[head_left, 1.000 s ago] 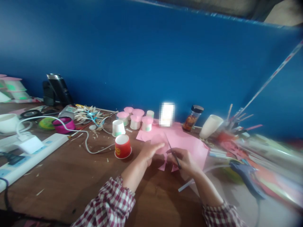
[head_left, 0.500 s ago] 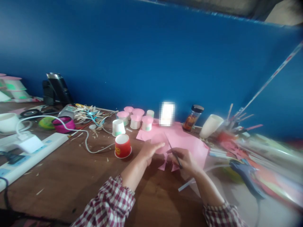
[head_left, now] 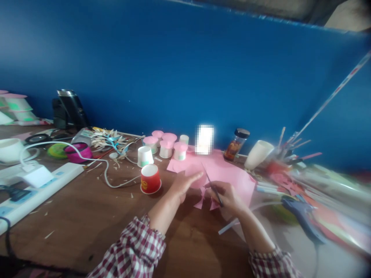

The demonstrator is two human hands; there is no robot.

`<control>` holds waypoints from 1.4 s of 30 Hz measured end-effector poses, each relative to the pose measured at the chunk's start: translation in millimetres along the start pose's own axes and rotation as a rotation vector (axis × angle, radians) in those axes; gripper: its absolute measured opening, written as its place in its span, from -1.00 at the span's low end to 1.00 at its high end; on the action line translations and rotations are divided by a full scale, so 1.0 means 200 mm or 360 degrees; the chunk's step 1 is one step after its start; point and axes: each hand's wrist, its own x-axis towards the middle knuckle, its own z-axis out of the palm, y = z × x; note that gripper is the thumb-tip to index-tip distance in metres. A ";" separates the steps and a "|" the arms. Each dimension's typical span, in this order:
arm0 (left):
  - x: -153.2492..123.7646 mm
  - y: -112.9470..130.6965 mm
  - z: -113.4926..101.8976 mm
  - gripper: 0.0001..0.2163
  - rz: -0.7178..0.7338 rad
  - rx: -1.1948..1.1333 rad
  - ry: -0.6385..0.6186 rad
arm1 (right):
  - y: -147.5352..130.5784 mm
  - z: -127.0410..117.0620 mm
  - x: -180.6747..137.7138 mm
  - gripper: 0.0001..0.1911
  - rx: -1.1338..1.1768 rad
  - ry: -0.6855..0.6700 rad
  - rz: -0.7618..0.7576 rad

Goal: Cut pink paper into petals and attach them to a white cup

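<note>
My left hand (head_left: pixel 183 186) is at the near edge of a pink paper sheet (head_left: pixel 228 170). Its thumb stretches right over a rounded piece of the pink paper, and its other fingers are mostly hidden; it appears to grip the paper. Closed fingers of my right hand (head_left: pixel 227 197) hold a slim dark tool (head_left: pixel 216 193) with a thin grey end pointing away over the paper. Whether it is a knife, pencil or scissors I cannot tell. Narrow pink paper strips (head_left: pixel 199 203) hang between the hands. A red paper cup (head_left: pixel 150 179) stands left of my left hand.
White cups with pink discs on top (head_left: pixel 166 148) and a plain white cup (head_left: pixel 145 156) stand behind. At the right are a jar (head_left: pixel 236 144), a tilted white cup (head_left: pixel 259 153) and a glue gun (head_left: pixel 303 218). A power strip (head_left: pixel 63 177) and cable (head_left: pixel 107 175) lie left.
Almost nothing differs. My left thumb has shifted very slightly right and up, and the tool's thin end has moved a touch; both hands keep their places.
</note>
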 end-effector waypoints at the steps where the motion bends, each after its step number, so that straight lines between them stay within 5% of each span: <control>1: 0.00 0.00 0.00 -0.51 0.0016 0.0014 0.0019 | 0.00 0.00 0.00 -0.61 -0.0001 -0.0003 -0.0009; 42: 0.02 -0.03 -0.03 -0.56 0.0019 0.0039 -0.0039 | -0.03 -0.01 -0.01 -0.55 -0.0035 -0.0053 0.0026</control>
